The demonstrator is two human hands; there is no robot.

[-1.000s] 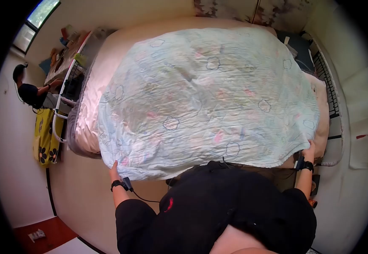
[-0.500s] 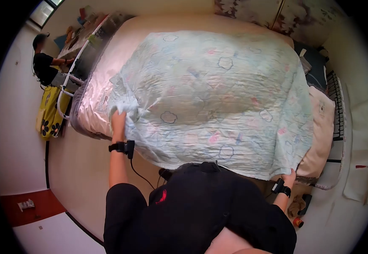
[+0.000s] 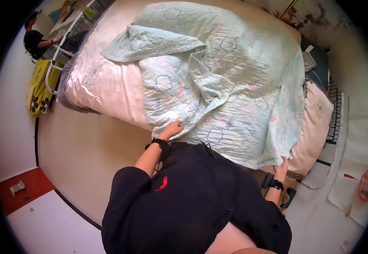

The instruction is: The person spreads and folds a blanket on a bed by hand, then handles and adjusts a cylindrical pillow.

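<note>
A pale green-blue quilt (image 3: pixel 234 80) with cloud outlines lies over the bed's pink sheet (image 3: pixel 107 91), its left part folded over in loose creases. My left hand (image 3: pixel 174 128) is closed on the quilt's near edge, just in front of my body; its fingertips are partly lost in the cloth. At the quilt's near right corner, my right hand (image 3: pixel 282 164) pinches the edge between thumb and fingers. Both wrists wear black straps with small devices.
Another person (image 3: pixel 35 41) in dark clothes is at a cluttered table (image 3: pixel 67 25) at the far left, near a yellow flowered cloth (image 3: pixel 42 86). White bed rails (image 3: pixel 52 72) bound the left end. Dark bedding (image 3: pixel 317 65) and a pink pillow (image 3: pixel 317 122) lie at the right.
My left hand has moved right and nearer my body with the quilt's edge, folding the quilt's left side over and baring more pink sheet. My right hand stays at the corner.
</note>
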